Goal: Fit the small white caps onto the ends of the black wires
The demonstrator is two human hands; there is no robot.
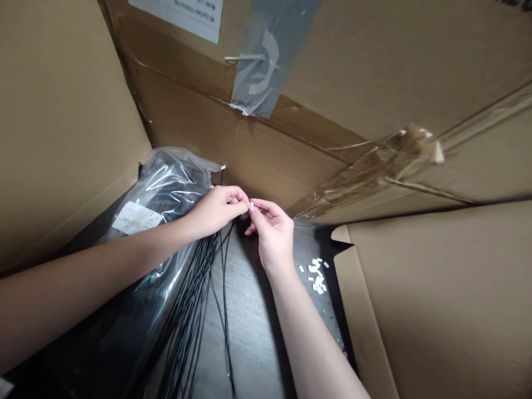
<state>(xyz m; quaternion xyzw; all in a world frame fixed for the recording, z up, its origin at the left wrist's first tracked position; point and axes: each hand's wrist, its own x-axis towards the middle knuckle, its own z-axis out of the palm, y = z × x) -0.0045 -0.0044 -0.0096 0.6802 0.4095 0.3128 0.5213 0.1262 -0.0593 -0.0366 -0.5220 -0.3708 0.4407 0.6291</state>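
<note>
My left hand [220, 209] is closed in a pinch, with thin black wires [189, 316] running up beneath it; one seems to be in its fingers, though its end is hidden. Touching those fingertips, my right hand [275, 233] pinches a tiny white piece [251, 205], like a small connector housing. The wires fan down toward the bottom of the view. To the right of my right forearm lies a loose heap of similar small white pieces [318, 277].
A clear plastic bag [178, 174] of black wire with a white label [137, 217] lies at left. Tall cardboard walls [291, 158] with tape [266, 61] surround the dark grey surface [251, 327]. A cardboard flap [436, 299] stands at right.
</note>
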